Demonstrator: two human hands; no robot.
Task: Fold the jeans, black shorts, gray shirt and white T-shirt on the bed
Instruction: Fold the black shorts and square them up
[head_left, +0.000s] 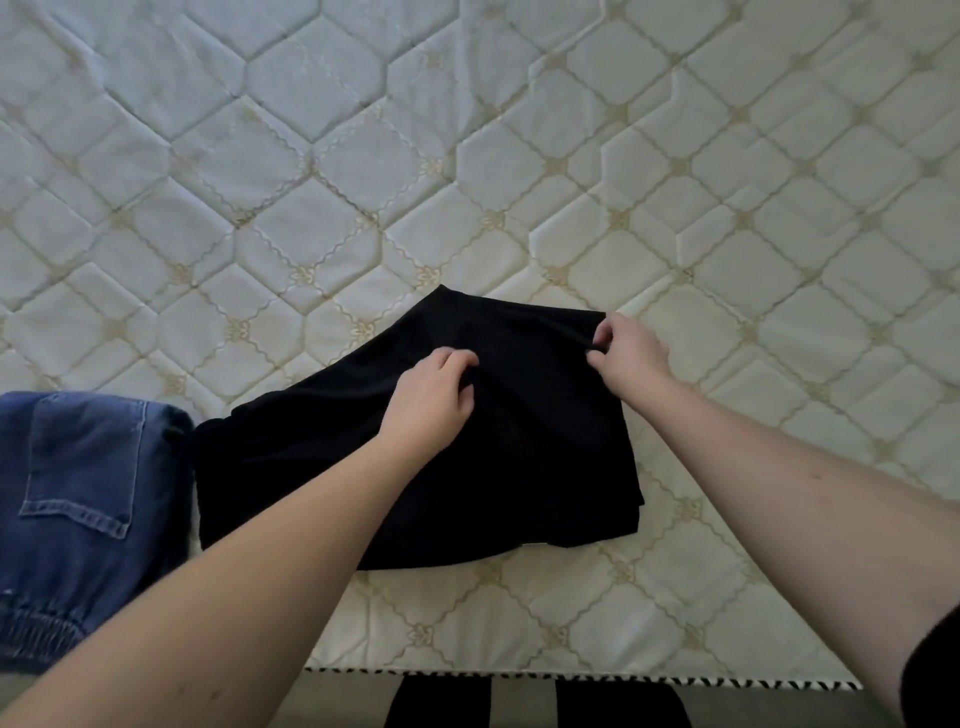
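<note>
The black shorts (545, 457) lie spread on the quilted mattress (467, 156) near its front edge. My left hand (434, 400) sits on the middle of the shorts, its fingers curled into the fabric. At the shorts' far right corner my right hand (628, 353) pinches the cloth's edge. The folded blue jeans (83, 499) lie at the left, a back pocket facing up, touching the shorts' left side. The gray shirt and white T-shirt are not in view.
The mattress stretches wide beyond the shorts and to the right. Its front edge (571, 675) has a black-and-white trim. Below it, my dark-clothed legs (535, 701) stand against the bed.
</note>
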